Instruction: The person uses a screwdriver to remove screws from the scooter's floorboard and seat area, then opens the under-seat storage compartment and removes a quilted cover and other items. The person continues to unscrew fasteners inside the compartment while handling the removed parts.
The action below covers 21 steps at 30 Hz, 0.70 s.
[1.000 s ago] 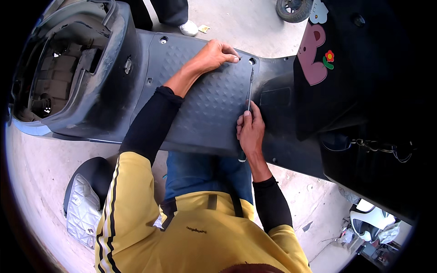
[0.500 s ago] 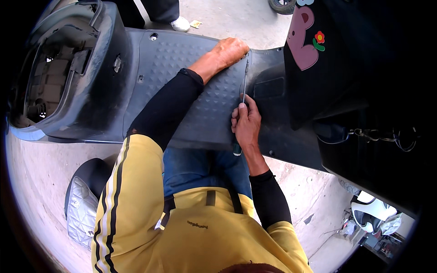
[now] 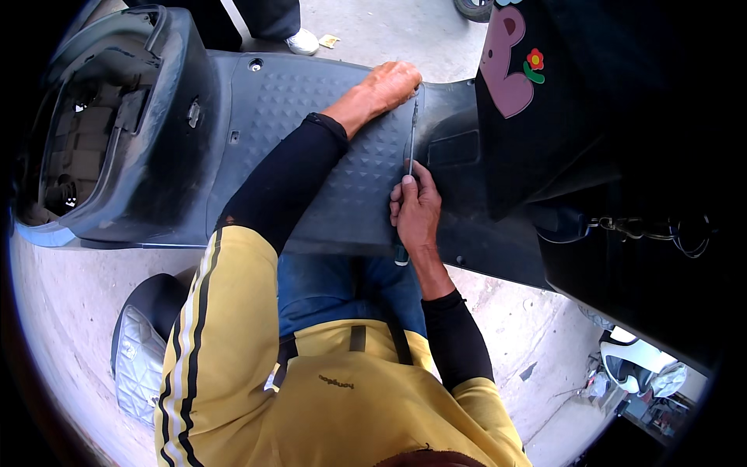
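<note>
My right hand [image 3: 419,212] is wrapped round a screwdriver [image 3: 412,144], its thumb against the long thin shank. The dark handle sticks out below the palm, its pale butt end toward me. The shank runs away from me along the seam at the right edge of a scooter's grey studded footboard [image 3: 311,101]. My left hand [image 3: 391,84] is curled closed at the footboard's far right corner, close to the screwdriver's tip. Its fingertips are hidden, and so is whatever they grip.
On the left, the scooter's seat base [image 3: 85,148] has an open cavity. A black cover with a pink bear [image 3: 510,70] hangs at right, above keys [image 3: 622,226]. A quilted silver-and-black seat [image 3: 140,358] lies on the floor. Beyond the footboard stands a person's white shoe [image 3: 303,42].
The whole view has shifted slightly, so the scooter sits a little farther left in it. Both hands keep nearly the same place and grip, with the screwdriver still along the seam.
</note>
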### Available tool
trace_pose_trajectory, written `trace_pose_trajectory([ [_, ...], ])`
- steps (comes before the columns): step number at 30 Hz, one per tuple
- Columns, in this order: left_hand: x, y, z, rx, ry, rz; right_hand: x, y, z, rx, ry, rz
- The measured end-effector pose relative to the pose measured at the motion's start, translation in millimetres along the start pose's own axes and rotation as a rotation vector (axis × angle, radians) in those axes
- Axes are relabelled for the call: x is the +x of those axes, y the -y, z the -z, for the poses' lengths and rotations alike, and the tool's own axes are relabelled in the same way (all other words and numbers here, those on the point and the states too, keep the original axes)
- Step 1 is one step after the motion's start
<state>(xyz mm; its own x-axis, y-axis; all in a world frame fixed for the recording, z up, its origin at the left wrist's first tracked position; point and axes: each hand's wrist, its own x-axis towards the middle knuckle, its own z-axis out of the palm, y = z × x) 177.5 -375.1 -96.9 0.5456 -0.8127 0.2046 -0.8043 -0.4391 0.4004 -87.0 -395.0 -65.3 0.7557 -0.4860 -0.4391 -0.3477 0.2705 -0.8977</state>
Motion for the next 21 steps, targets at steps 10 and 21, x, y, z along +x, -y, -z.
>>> trace_pose_trajectory([
  [10,8,10,9,-0.312,0.11,0.164,0,1,1,-0.011,0.009,0.005],
  [21,29,34,-2,-0.532,0.189,0.253,-11,90,-24,-0.539,0.132,0.44],
])
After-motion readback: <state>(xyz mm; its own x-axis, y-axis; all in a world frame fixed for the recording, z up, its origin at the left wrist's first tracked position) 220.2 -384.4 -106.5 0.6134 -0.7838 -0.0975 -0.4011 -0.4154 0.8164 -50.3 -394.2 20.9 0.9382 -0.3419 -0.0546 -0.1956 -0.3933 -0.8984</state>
